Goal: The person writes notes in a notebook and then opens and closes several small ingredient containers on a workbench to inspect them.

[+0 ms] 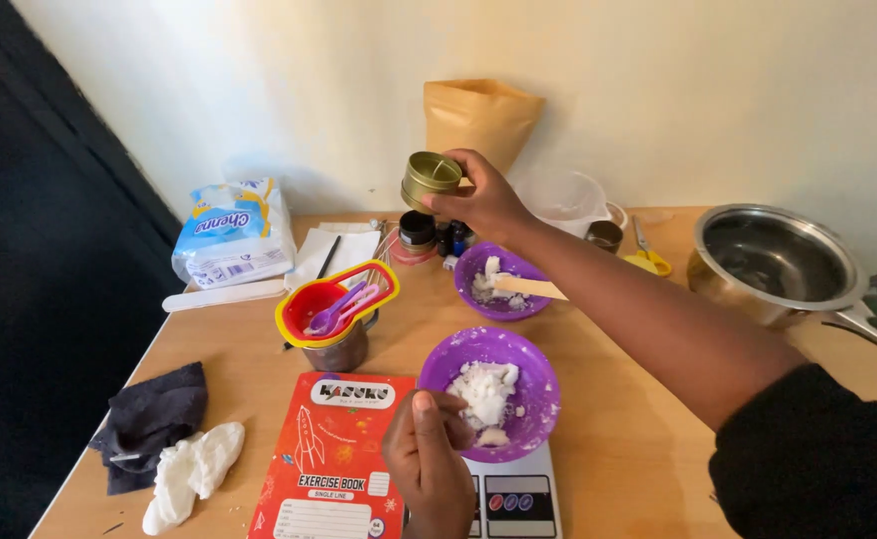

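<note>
The right hand (478, 200) is stretched out over the wooden table (638, 439), fingers wrapped round one small gold tin (431, 180) held tilted in the air above a cluster of little dark jars (437, 236). The left hand (427, 461) pinches the rim of the nearer purple bowl (538, 384), which sits on a kitchen scale (513, 497) and holds white flakes. A second purple bowl (473, 269) behind it holds more flakes and one wooden stick (528, 287). One steel pot (770, 262) stands at the right. One red exercise book (331, 459) lies beside the scale, behind it a nest of coloured measuring cups (334, 299), perhaps four
</note>
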